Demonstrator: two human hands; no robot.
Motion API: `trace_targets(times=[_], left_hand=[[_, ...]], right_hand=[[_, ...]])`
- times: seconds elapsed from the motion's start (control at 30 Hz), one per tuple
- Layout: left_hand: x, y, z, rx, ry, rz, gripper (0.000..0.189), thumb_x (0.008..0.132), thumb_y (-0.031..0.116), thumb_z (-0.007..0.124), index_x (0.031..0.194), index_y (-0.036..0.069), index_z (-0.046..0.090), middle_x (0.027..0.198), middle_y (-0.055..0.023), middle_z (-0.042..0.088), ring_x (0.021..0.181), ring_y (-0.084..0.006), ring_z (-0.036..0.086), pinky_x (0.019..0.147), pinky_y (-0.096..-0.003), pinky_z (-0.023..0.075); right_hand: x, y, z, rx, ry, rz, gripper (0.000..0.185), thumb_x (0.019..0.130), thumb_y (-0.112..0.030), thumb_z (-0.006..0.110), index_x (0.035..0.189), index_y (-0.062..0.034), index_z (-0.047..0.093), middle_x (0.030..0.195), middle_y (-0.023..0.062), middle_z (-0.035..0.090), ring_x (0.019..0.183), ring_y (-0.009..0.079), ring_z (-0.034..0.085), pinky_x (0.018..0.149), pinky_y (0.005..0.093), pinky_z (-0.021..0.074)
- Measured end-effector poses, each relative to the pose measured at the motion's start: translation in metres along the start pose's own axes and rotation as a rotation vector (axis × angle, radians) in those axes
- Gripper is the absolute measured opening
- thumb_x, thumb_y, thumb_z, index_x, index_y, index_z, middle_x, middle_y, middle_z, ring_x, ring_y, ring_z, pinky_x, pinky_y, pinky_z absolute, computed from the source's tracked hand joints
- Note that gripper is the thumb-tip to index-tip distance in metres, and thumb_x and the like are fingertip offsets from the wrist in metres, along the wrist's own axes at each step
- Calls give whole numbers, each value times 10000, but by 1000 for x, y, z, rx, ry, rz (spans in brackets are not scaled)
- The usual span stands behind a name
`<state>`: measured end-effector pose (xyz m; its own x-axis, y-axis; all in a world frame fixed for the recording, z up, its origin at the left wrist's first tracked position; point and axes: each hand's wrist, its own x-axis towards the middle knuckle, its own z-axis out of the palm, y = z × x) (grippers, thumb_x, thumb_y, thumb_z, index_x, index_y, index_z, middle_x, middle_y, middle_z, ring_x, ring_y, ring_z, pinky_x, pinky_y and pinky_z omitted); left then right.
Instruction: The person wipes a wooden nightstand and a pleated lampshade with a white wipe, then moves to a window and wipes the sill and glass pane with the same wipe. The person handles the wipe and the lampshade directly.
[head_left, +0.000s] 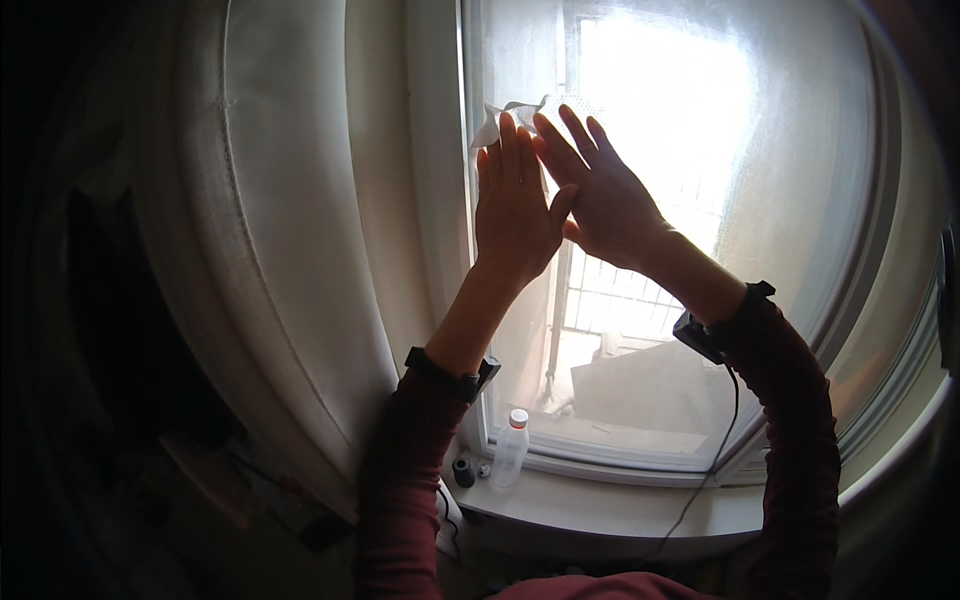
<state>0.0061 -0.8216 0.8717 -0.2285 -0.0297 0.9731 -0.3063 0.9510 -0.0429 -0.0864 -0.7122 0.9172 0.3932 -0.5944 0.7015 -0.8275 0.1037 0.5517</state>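
A white textured wipe (487, 127), maybe a paper towel, lies against the upper left of a window pane (795, 225). My left hand (517, 202) is raised flat at the pane, fingers extended and close together, their tips over the wipe. Beside it, my right hand (611, 191) reaches up with its fingers spread, and its fingertips are also at the wipe. The two thumbs almost meet or overlap; which, I cannot tell. Neither hand curls around anything. Most of the wipe's lower part is hidden behind the fingers.
On the windowsill (600, 502) stand a clear plastic bottle (511, 454) with a white cap, a dark spool-like object (463, 472) and a small white item (484, 470). A black cable (705, 480) hangs from my right wrist device (701, 337). A pale curtain (300, 187) hangs at left.
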Motion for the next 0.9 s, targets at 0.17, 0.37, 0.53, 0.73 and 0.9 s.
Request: trace_targets(times=[0.17,0.37,0.53,0.73,0.9], left_hand=[[53,-13,12,38,226,91,733,982,469,413,1388,-131,305,1482,-349,235,1395,-474,229,1137,-541,202],[112,13,19,-7,280,29,736,964,454,455,1390,-127,306,1482,-346,237,1398,-478,211,1143,-550,172],[112,46,27,-30,181,103,804,984,540,352,1451,-97,202,1526,-317,153,1441,-445,110,1156,-545,140],[150,96,52,-60,215,250,723,996,491,357,1422,-88,287,1515,-294,216,1426,-403,206,1149,-536,170],[185,149,58,-18,293,397,659,955,435,472,1343,-95,426,1314,-247,507,1174,-387,479,1120,-545,220]], right_hand=[[27,41,-5,-201,154,-98,630,872,-407,645,1371,-57,483,1531,137,293,1452,305,184,1188,453,158],[46,76,-37,-472,52,37,648,923,-352,543,1470,-79,327,1565,127,225,1464,314,142,1194,476,121],[8,93,-54,-378,102,57,666,928,-439,533,1456,-72,358,1561,139,228,1457,331,156,1189,481,143],[-32,146,-82,-516,114,154,695,953,-499,464,1475,-65,314,1559,154,219,1444,368,175,1177,489,170],[-62,177,-126,-541,10,288,697,942,-429,521,1478,-48,287,1560,200,178,1428,433,177,1149,554,190]])
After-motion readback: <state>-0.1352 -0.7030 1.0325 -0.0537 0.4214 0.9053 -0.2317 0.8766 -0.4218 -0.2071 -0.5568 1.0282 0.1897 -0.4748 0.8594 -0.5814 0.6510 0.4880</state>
